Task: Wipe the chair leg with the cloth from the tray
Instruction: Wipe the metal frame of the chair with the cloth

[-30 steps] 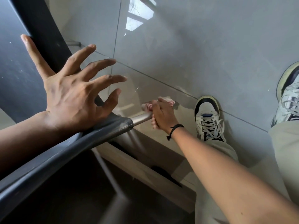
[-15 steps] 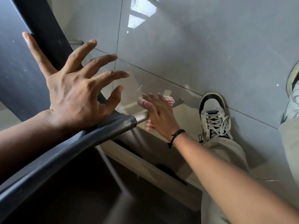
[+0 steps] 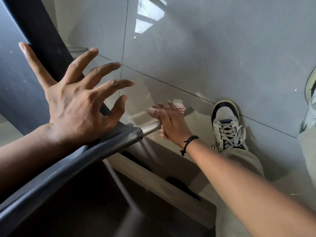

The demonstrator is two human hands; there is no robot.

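Note:
I look down past a dark grey chair (image 3: 71,161) at a metal chair leg (image 3: 151,128) that runs toward the floor. My right hand (image 3: 172,123) holds a pink and white cloth (image 3: 179,106) wrapped against the leg, with its fingers partly straightened over the cloth. My left hand (image 3: 77,100) rests its heel on the chair's edge, fingers spread wide and holding nothing. The lower part of the leg is hidden behind my right hand and the cloth. The tray is not in view.
Glossy grey floor tiles (image 3: 222,57) fill the background. A foot in a white and black sneaker (image 3: 225,125) stands just right of the leg, and a second shoe (image 3: 310,108) shows at the right edge. A beige ledge (image 3: 162,178) runs below the chair.
My right hand has slid slightly along the leg with the cloth and its fingers have loosened from a tight fist. My left hand stays spread on the chair edge.

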